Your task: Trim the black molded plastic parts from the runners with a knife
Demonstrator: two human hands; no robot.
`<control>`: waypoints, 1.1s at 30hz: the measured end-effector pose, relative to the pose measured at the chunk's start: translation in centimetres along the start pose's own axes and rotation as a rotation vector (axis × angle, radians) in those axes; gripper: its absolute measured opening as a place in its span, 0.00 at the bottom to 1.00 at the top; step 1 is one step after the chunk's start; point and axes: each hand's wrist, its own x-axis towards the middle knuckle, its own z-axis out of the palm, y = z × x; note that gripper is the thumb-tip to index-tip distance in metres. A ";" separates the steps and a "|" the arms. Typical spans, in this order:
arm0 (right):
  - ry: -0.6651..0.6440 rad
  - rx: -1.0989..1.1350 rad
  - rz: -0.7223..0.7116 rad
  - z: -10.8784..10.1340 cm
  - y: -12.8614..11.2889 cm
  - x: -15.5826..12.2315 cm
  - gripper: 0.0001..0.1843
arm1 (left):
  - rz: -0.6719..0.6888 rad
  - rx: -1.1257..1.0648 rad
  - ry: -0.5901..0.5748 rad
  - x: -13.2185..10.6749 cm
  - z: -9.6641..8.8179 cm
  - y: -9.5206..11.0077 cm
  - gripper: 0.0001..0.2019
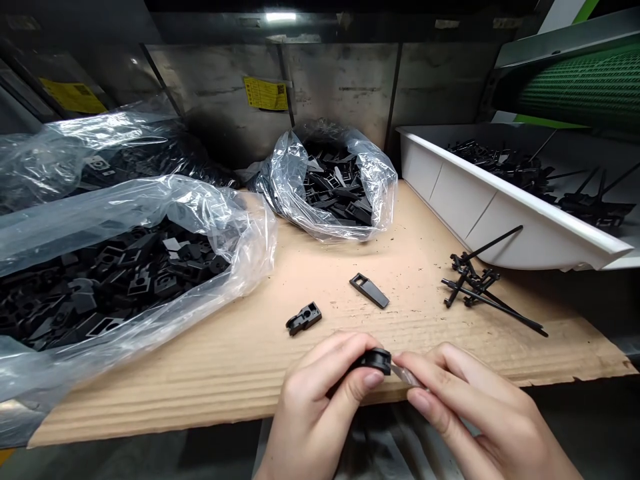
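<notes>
Near the front edge of the cardboard, my left hand (327, 393) pinches a black plastic part (376, 360) with a rounded, grooved end. My right hand (465, 400) grips a small thin blade (404, 375), pale and partly see-through toward the fingers. Its tip meets or nearly meets the part's right end. Just beyond my hands lie a black plastic block (304, 319) with holes and a flat tapered black piece (369, 291) with a square opening. My fingers hide much of the held part.
Clear bags of black parts stand at the left (125, 273), behind it (125, 153) and at the back middle (340, 187). A white bin (450, 180) of black stemmed parts is at the right. Several such stemmed pieces (475, 283) lie before it on the cardboard (210, 360).
</notes>
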 end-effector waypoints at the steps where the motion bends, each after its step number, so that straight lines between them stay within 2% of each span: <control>1: -0.007 -0.002 0.000 -0.1 -0.1 0.0 0.15 | -0.002 -0.005 -0.003 0.0 0.0 0.0 0.08; 5: 0.000 -0.030 0.026 -0.2 -0.3 0.1 0.11 | 0.005 -0.035 -0.011 -0.1 0.0 -0.1 0.10; 9: 0.015 -0.029 0.051 0.2 -0.3 0.2 0.10 | -0.055 -0.077 -0.021 0.1 0.0 0.1 0.11; 14: 0.192 -0.148 -0.014 1.4 0.2 0.0 0.14 | -0.156 -0.126 -0.094 -0.2 -0.2 0.4 0.05; 17: 0.217 -0.134 0.033 1.5 0.6 -0.1 0.13 | -0.184 -0.116 -0.117 -0.3 -0.2 0.4 0.05; 20: 0.166 -0.018 0.055 1.1 0.5 -0.2 0.14 | -0.086 -0.115 -0.098 -0.2 -0.2 0.0 0.05; 24: 0.104 0.178 0.172 0.3 -0.1 -0.2 0.11 | 0.082 -0.024 -0.090 -0.3 -0.3 -0.6 0.13; 27: 0.061 0.167 0.200 0.1 -0.6 0.2 0.08 | 0.155 0.081 -0.065 -0.7 -0.4 -0.9 0.16; 33: -0.025 0.132 0.220 0.0 -0.7 0.6 0.10 | 0.325 0.176 -0.093 -1.1 -0.5 -1.7 0.16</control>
